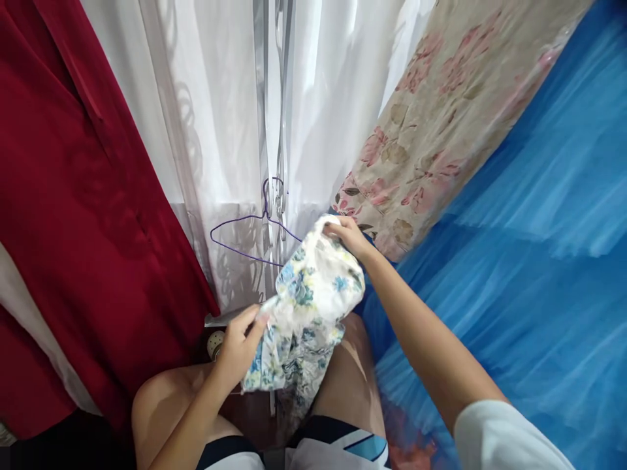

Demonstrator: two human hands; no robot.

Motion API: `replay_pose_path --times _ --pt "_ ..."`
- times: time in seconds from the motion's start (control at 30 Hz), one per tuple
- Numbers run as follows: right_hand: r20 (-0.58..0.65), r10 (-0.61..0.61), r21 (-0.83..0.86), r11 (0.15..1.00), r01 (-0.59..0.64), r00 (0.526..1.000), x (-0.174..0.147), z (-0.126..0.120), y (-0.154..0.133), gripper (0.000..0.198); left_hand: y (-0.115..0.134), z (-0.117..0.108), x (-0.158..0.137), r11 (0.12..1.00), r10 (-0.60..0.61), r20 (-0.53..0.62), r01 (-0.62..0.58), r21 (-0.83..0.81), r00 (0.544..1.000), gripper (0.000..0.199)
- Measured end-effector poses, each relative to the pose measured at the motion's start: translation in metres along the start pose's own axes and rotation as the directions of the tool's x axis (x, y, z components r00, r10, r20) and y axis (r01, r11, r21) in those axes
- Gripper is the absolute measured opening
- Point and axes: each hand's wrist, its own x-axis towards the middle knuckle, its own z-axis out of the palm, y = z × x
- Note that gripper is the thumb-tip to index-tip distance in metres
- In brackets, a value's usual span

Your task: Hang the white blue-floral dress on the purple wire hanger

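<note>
A white garment (318,294) with blue, green and yellow flowers is stretched between my two hands above my lap. My left hand (242,343) pinches its lower left edge, thumb on top. At its upper right end, my right hand (347,235) grips the white edge, with some fingers tucked behind the cloth. The lower part of the garment hangs bunched between my knees. Behind it a thin purple wire hanger (238,253) hangs by its hook, its right end hidden by the garment.
White curtains (215,117) hang straight ahead. Dark red cloth (112,215) is on the left. To the right hang a beige floral cloth (416,143) and a large blue tulle skirt (529,281). A light shoe with holes (214,344) shows near my left knee.
</note>
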Motion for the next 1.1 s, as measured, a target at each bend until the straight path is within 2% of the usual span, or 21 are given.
replay_pose_path --times 0.1,0.17,0.23,0.3,0.37,0.4,0.43,0.5,0.57,0.63,0.7,0.8,0.93,1.0,1.1 --pt "0.071 0.067 0.071 0.995 -0.072 0.995 0.021 0.032 0.010 0.021 0.003 -0.018 0.016 0.996 -0.030 -0.126 0.019 -0.093 0.992 0.026" --pt "0.174 0.126 0.092 0.985 -0.144 0.977 0.018 0.048 0.015 0.027 -0.004 -0.037 0.021 0.987 -0.078 -0.112 0.060 -0.151 0.991 0.031" --pt "0.270 0.188 0.137 0.963 -0.231 0.944 0.007 0.053 0.017 0.031 -0.017 -0.060 0.023 0.987 -0.108 0.000 0.107 -0.123 0.994 0.034" --pt "0.316 0.199 0.180 0.947 -0.265 0.928 -0.003 0.048 0.014 0.031 -0.035 -0.084 0.025 0.993 -0.122 0.158 0.119 0.028 0.980 0.036" --pt "0.308 0.163 0.180 0.957 -0.226 0.937 -0.009 0.041 0.008 0.029 -0.055 -0.109 0.031 0.972 -0.123 0.293 0.056 0.229 0.948 0.035" --pt "0.302 0.145 0.164 0.966 -0.202 0.942 -0.010 0.037 0.004 0.029 -0.064 -0.122 0.036 0.945 -0.118 0.320 0.007 0.327 0.940 0.033" --pt "0.302 0.135 0.146 0.972 -0.185 0.944 -0.010 0.034 -0.001 0.028 -0.071 -0.135 0.044 0.906 -0.108 0.315 -0.038 0.423 0.943 0.030" --pt "0.314 0.128 0.116 0.978 -0.172 0.941 -0.009 0.031 -0.008 0.027 -0.078 -0.161 0.066 0.791 -0.073 0.210 -0.072 0.607 0.975 0.028" --pt "0.339 0.142 0.105 0.977 -0.187 0.930 -0.008 0.031 -0.013 0.027 -0.074 -0.183 0.097 0.653 -0.003 0.074 -0.054 0.755 0.997 0.031" --pt "0.377 0.195 0.116 0.960 -0.255 0.905 -0.007 0.032 -0.015 0.026 -0.061 -0.198 0.134 0.562 0.046 -0.012 -0.016 0.827 0.999 0.034" --pt "0.415 0.258 0.160 0.923 -0.349 0.872 -0.008 0.034 -0.013 0.027 -0.047 -0.202 0.168 0.549 0.026 -0.046 0.024 0.835 0.999 0.034" --pt "0.440 0.306 0.254 0.859 -0.444 0.844 -0.009 0.037 -0.006 0.026 -0.041 -0.188 0.198 0.576 -0.072 -0.048 0.081 0.813 0.996 0.024" --pt "0.406 0.322 0.316 0.828 -0.462 0.855 -0.010 0.036 0.000 0.021 -0.052 -0.163 0.195 0.631 -0.078 -0.067 0.101 0.770 0.995 0.015" --pt "0.409 0.319 0.308 0.834 -0.458 0.855 -0.009 0.034 -0.001 0.018 -0.052 -0.153 0.186 0.665 -0.017 -0.093 0.081 0.742 0.996 0.021" --pt "0.441 0.338 0.279 0.829 -0.485 0.831 -0.007 0.030 -0.004 0.017 -0.036 -0.141 0.181 0.719 0.128 -0.151 0.012 0.695 0.980 0.033"
